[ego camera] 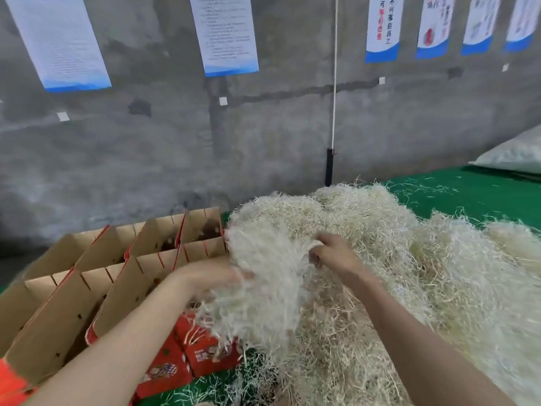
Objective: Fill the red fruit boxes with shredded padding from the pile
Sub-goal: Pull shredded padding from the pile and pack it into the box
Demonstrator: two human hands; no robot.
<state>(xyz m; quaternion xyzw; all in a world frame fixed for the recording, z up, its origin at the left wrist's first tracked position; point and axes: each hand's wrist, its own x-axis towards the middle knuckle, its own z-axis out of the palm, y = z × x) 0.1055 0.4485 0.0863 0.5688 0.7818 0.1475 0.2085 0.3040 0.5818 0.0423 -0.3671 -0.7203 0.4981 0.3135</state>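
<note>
Head view showed left hand (215,278) and right hand (333,253), each grip clamped on the padding wad (263,288) beside the red fruit boxes (205,354). Strands snagged in the pile (395,259) might well spill onto the tabletop (468,191).

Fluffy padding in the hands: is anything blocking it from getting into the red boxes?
Nothing visible blocks it. The clump of padding, pinched by the right hand with the left hand buried in it, hangs beside the nearest red box. The boxes' tops are open, their brown flaps standing upright.

both hands, left hand (215,278) and right hand (333,253), grip a padding clump (263,276) beside red boxes (205,351).
</note>
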